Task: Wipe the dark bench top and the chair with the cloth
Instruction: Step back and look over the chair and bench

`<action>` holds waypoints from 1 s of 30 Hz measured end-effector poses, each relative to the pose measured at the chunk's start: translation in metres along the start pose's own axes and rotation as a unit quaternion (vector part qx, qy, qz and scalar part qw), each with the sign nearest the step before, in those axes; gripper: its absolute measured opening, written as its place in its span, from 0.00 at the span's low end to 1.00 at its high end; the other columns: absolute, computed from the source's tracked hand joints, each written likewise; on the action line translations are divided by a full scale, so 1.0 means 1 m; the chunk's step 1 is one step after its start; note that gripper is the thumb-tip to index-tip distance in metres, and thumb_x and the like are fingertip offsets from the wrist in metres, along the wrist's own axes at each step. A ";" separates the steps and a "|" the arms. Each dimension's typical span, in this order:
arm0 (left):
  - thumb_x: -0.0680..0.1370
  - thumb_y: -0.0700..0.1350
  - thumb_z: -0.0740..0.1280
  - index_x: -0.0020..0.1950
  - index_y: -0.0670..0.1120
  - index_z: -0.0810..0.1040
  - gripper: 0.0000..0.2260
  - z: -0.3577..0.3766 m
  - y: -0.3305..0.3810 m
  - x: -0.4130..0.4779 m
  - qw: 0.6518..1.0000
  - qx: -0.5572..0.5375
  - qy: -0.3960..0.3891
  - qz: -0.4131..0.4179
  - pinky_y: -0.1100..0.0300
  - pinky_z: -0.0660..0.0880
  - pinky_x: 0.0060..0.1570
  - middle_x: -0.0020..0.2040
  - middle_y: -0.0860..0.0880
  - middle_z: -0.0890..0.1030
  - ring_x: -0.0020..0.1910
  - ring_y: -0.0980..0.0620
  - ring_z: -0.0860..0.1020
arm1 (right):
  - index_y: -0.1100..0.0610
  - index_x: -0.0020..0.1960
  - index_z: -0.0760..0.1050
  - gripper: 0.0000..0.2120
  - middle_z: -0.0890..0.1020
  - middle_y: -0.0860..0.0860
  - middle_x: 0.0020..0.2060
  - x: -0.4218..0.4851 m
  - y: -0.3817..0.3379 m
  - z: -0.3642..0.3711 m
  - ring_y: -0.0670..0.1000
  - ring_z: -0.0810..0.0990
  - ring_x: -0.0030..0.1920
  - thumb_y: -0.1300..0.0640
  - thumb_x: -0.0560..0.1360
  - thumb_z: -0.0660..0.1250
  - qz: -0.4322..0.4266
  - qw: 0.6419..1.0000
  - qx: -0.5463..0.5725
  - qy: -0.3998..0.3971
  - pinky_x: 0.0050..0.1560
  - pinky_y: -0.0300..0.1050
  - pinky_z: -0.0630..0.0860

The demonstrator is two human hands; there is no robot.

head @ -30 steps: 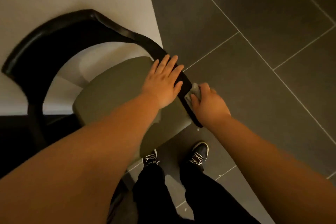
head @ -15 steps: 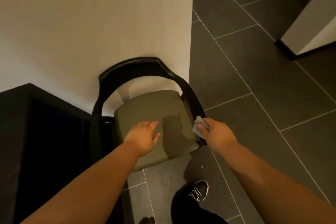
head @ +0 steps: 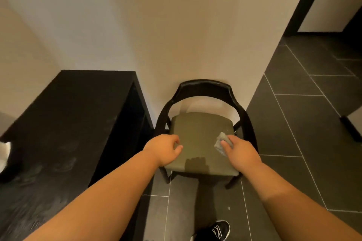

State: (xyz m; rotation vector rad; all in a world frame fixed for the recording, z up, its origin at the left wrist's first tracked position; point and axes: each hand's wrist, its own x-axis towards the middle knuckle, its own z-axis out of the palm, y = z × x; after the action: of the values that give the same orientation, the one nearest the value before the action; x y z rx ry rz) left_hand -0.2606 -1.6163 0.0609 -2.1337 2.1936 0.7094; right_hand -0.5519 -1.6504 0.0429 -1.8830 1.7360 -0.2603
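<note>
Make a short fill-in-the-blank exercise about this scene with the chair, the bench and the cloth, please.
1. The grey cloth is held in the ____ hand.
2. The left hand rests at the front left edge of the chair's olive ____.
3. The dark bench top stands to the ____ of the chair.
4. The chair's curved backrest faces the cream ____.

Missing words: right; seat; left; wall

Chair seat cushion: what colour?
Olive green padded seat cushion, on a black curved-back chair frame; head view.
</note>
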 end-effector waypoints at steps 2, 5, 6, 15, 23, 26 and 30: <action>0.82 0.60 0.63 0.59 0.55 0.79 0.12 -0.012 -0.007 -0.030 1.000 0.004 0.007 -0.009 0.50 0.82 0.50 0.46 0.56 0.81 0.44 0.55 0.80 | 0.48 0.65 0.77 0.16 0.84 0.52 0.51 -0.012 -0.025 -0.003 0.56 0.82 0.51 0.42 0.85 0.59 -0.023 1.000 -0.009 -0.005 0.53 0.55 0.79; 0.83 0.59 0.64 0.62 0.55 0.79 0.12 -0.026 -0.015 -0.075 0.999 -0.002 0.020 -0.029 0.51 0.82 0.51 0.47 0.55 0.81 0.45 0.55 0.80 | 0.48 0.66 0.76 0.16 0.84 0.52 0.53 -0.028 -0.054 -0.008 0.57 0.82 0.52 0.41 0.85 0.59 -0.062 0.998 -0.026 -0.008 0.54 0.56 0.79; 0.83 0.59 0.64 0.63 0.55 0.79 0.13 -0.030 -0.017 -0.090 0.999 -0.006 0.025 -0.033 0.51 0.82 0.52 0.48 0.55 0.81 0.46 0.54 0.80 | 0.48 0.66 0.76 0.16 0.84 0.53 0.53 -0.033 -0.062 -0.009 0.57 0.82 0.53 0.42 0.85 0.59 -0.075 0.997 -0.032 -0.010 0.54 0.56 0.79; 0.83 0.60 0.62 0.68 0.56 0.76 0.16 -0.044 -0.031 -0.215 0.992 0.006 0.066 -0.110 0.53 0.79 0.49 0.52 0.55 0.82 0.50 0.52 0.81 | 0.44 0.68 0.75 0.16 0.84 0.50 0.55 -0.077 -0.123 -0.013 0.54 0.81 0.53 0.40 0.85 0.57 -0.196 0.977 -0.080 -0.042 0.54 0.53 0.79; 0.83 0.63 0.60 0.68 0.57 0.76 0.18 -0.011 0.001 -0.305 0.968 -0.019 0.104 -0.226 0.51 0.80 0.54 0.56 0.56 0.82 0.53 0.52 0.81 | 0.46 0.65 0.76 0.16 0.83 0.49 0.50 -0.125 -0.129 -0.021 0.51 0.80 0.48 0.40 0.85 0.58 -0.299 0.945 -0.102 -0.086 0.51 0.52 0.79; 0.83 0.63 0.60 0.69 0.57 0.76 0.18 0.008 0.016 -0.331 0.962 -0.024 0.108 -0.250 0.51 0.80 0.55 0.56 0.56 0.82 0.54 0.52 0.80 | 0.46 0.65 0.75 0.15 0.83 0.51 0.52 -0.149 -0.127 -0.021 0.52 0.80 0.50 0.41 0.86 0.56 -0.332 0.930 -0.128 -0.097 0.51 0.52 0.78; 0.84 0.62 0.61 0.69 0.57 0.75 0.17 0.023 0.038 -0.367 0.954 -0.036 0.134 -0.265 0.54 0.78 0.53 0.58 0.56 0.82 0.54 0.53 0.80 | 0.49 0.62 0.75 0.14 0.83 0.51 0.50 -0.182 -0.127 -0.020 0.51 0.79 0.48 0.45 0.87 0.55 -0.369 0.912 -0.140 -0.113 0.45 0.47 0.74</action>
State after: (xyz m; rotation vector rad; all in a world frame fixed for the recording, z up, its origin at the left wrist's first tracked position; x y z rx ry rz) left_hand -0.2757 -1.2618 0.1649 -2.8173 1.5590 0.4875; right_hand -0.4794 -1.4797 0.1659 -2.6064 0.8766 -0.0605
